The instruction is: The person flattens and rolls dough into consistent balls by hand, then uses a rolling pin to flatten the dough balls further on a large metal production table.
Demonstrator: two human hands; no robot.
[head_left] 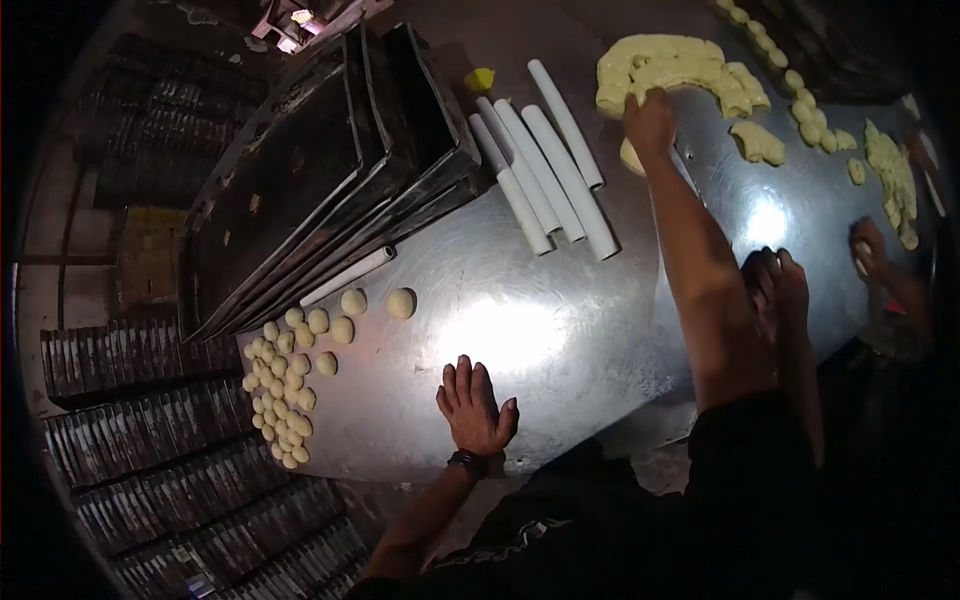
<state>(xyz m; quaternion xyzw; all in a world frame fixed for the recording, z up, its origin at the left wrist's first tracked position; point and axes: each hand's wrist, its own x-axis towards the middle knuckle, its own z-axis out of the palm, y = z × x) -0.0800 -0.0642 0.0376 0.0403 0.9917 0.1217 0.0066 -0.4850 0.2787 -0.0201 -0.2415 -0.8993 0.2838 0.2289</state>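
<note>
My left hand (475, 410) lies flat on the metal table (420, 440), fingers spread, with nothing in it. Left of it sit many small round dough balls (290, 385), a few of them apart from the cluster. My right arm stretches far across the table. At its end my right hand (651, 122) has its fingers bent onto the near edge of a large pale slab of dough (670, 62); the fingertips are partly hidden. A small dough piece (631, 158) shows beside that hand, and a loose strip of dough (757, 143) lies to its right.
White pipes (555, 180) lie mid-table, with another pipe (348, 276) beside stacked dark trays (290, 150). Co-workers' hands (776, 285) (868, 250) are at the right, near more dough (890, 180) and a row of dough pieces (765, 40). Racks of trays (150, 440) stand lower left.
</note>
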